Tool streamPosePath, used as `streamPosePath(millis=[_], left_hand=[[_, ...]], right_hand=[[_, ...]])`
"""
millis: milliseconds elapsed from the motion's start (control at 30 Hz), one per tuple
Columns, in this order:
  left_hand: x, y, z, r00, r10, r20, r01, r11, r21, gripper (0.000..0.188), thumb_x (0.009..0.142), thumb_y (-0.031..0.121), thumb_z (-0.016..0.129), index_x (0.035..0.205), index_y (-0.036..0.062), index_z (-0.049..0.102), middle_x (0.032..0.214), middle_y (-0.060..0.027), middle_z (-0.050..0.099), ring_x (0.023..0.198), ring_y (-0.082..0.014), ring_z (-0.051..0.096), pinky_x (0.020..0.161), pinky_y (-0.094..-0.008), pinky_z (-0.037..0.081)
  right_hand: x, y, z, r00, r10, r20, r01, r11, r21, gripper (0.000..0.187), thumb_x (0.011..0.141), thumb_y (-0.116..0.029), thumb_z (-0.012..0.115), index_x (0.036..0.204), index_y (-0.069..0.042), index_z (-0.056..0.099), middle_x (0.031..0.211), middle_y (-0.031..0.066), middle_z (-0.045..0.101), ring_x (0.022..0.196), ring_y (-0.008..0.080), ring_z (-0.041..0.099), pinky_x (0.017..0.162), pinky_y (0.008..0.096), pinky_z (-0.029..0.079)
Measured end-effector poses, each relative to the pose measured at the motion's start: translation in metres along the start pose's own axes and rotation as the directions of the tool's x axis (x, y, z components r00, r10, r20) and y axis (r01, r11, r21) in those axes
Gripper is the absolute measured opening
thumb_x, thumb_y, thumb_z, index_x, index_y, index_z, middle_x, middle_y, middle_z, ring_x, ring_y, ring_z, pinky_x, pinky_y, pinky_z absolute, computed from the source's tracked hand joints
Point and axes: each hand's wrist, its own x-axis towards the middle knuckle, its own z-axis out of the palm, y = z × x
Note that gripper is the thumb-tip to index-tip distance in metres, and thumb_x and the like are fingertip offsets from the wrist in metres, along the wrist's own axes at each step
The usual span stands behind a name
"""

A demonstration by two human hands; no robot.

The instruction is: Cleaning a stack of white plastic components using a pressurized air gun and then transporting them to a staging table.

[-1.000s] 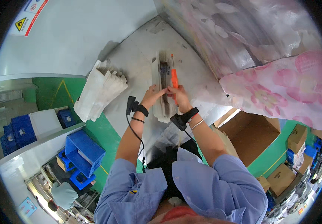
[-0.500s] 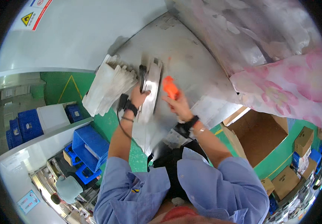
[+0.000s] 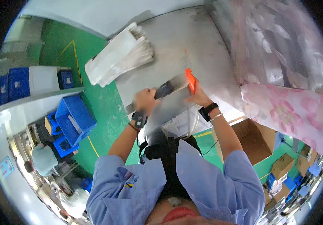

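Observation:
My left hand [image 3: 145, 100] is closed on a long metal part with a black piece [image 3: 164, 89] along it. This part slants up to the right over the near side of the metal table and is smeared by motion. In my right hand [image 3: 200, 95] is an orange hand tool [image 3: 190, 80], its exact kind unclear. The tool's head is close to the far right end of the metal part; whether they touch I cannot tell. A stack of long pale pieces [image 3: 112, 63] lies on the table's left edge, beyond my left hand.
The grey metal table [image 3: 176, 33] meets a white wall behind. A pink flowered sheet [image 3: 285, 112] and clear plastic hang at the right. Below stands an open cardboard box [image 3: 251, 140]. On the left are a blue crate [image 3: 75, 116] and a seated person [image 3: 43, 159].
The metal part has swung from nearly upright to a rightward slant. My left hand moved nearer, my right hand slightly to the right with the orange tool. My view has turned.

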Motion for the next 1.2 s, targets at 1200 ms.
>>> streamPosePath(millis=[1200], left_hand=[[-0.119,-0.114,0.046,0.937,-0.278,0.210,0.337,0.573,-0.747,0.096,0.058,0.013,0.086,0.140,0.0171,0.037,0.148,-0.0181,0.028,0.138,-0.0344,0.025,0.111,-0.0475,0.027]], right_hand=[[0.040,-0.016,0.057,0.951,0.055,0.304,-0.208,0.842,0.498,0.130,0.066,0.004,0.079,0.146,-0.026,-0.020,0.134,0.0151,0.044,0.110,0.0224,0.054,0.087,0.0347,0.053]])
